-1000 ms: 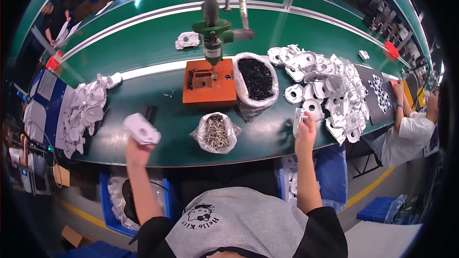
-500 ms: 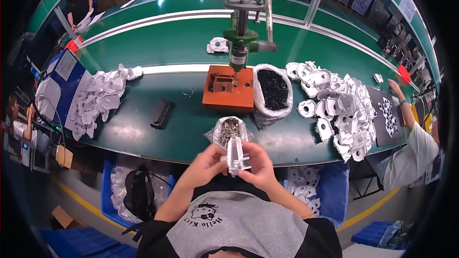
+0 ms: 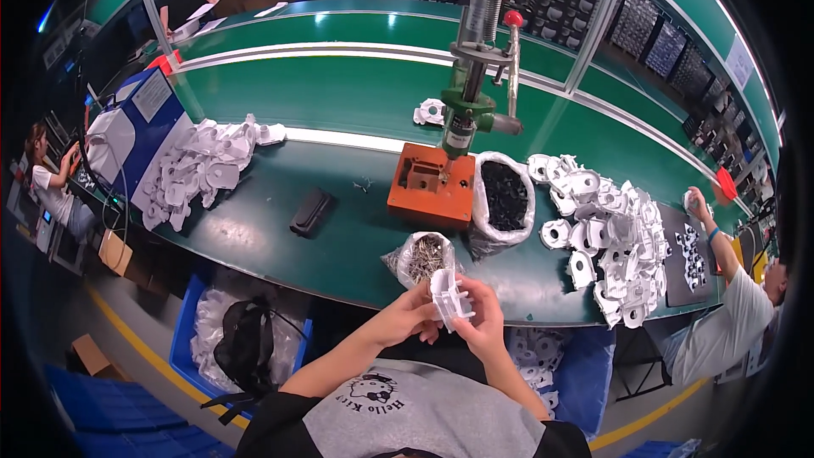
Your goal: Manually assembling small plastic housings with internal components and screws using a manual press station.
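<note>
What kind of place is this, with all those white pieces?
Probably a factory workshop: there's a lever press, a big heap of similar white parts, and a bag of small metal pieces, all on a long dark-green workbench.

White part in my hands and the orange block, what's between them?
In the head view, the bag of small metal pieces lies between the white part and the orange block.
</note>
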A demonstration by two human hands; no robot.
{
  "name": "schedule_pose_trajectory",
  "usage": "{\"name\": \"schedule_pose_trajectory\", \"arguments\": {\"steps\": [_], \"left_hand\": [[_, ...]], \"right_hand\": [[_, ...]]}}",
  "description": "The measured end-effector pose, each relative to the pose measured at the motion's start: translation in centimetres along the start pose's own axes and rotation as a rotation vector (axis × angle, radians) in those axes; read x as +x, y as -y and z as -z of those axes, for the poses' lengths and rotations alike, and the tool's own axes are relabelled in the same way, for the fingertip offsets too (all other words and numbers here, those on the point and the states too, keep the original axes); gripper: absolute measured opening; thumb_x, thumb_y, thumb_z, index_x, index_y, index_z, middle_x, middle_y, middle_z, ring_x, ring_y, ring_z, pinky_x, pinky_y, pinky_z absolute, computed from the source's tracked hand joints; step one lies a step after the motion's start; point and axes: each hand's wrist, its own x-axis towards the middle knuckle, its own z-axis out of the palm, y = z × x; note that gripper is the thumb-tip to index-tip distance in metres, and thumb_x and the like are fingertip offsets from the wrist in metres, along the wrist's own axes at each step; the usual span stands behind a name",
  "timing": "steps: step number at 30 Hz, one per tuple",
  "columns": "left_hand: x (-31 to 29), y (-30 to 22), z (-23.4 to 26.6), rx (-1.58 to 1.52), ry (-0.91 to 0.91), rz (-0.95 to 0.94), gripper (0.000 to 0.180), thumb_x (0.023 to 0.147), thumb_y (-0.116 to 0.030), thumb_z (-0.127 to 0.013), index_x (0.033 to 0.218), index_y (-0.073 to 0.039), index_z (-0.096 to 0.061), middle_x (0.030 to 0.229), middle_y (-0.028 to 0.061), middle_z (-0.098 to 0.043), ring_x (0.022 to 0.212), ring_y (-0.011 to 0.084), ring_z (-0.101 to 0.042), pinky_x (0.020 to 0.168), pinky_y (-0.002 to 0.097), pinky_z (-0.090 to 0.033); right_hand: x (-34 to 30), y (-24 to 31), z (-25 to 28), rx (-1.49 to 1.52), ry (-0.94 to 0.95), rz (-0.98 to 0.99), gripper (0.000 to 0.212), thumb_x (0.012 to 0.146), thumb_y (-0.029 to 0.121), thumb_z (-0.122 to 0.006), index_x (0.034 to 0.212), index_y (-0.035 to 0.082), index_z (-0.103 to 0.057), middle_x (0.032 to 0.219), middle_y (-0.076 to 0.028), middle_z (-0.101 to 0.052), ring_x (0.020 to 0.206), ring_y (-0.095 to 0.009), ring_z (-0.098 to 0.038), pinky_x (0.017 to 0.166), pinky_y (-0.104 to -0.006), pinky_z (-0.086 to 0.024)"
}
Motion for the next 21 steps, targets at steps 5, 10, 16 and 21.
{"name": "schedule_pose_trajectory", "arguments": {"steps": [5, 10, 16, 21], "left_hand": [[0.5, 2.0, -0.4, -0.157, -0.107, 0.101, 0.019, 0.097, -0.024, -0.049, 0.102, -0.007, -0.045, 0.077, 0.0073, -0.054, 0.051, 0.014, -0.05, 0.053, 0.0296, -0.047], [0.9, 2.7, -0.1, -0.097, -0.226, 0.057, 0.018, 0.097, -0.023, -0.048, 0.096, -0.006, -0.042, 0.077, 0.0101, -0.055, 0.05, 0.0152, -0.051, 0.051, 0.0296, -0.047], [0.8, 2.1, -0.6, -0.06, -0.231, 0.033, 0.025, 0.097, -0.02, -0.049, 0.117, -0.006, -0.045, 0.077, 0.0093, -0.056, 0.05, 0.0143, -0.051, 0.05, 0.0289, -0.047], [0.9, 2.0, -0.6, -0.087, -0.275, 0.04, 0.026, 0.097, -0.018, -0.047, 0.12, -0.006, -0.042, 0.082, 0.0088, -0.057, 0.054, 0.0155, -0.055, 0.051, 0.0294, -0.049]], "right_hand": [[0.2, -0.1, -0.2, -0.059, -0.139, -0.121, 0.052, 0.077, 0.008, -0.069, 0.123, 0.001, -0.046, 0.125, -0.013, -0.053, 0.096, -0.015, -0.054, 0.084, -0.0286, -0.045], [0.7, 0.5, 0.1, -0.072, -0.072, -0.216, 0.049, 0.082, 0.013, -0.065, 0.125, 0.004, -0.043, 0.11, -0.007, -0.054, 0.093, -0.014, -0.053, 0.081, -0.0275, -0.044], [0.8, 1.3, 0.7, -0.007, -0.016, -0.233, 0.052, 0.082, 0.015, -0.066, 0.127, 0.004, -0.042, 0.108, -0.007, -0.055, 0.094, -0.014, -0.053, 0.077, -0.0272, -0.046], [0.7, 1.1, 0.5, -0.139, 0.063, -0.186, 0.053, 0.085, 0.015, -0.063, 0.132, 0.007, -0.039, 0.099, -0.006, -0.052, 0.087, -0.012, -0.054, 0.078, -0.0276, -0.047]]}}
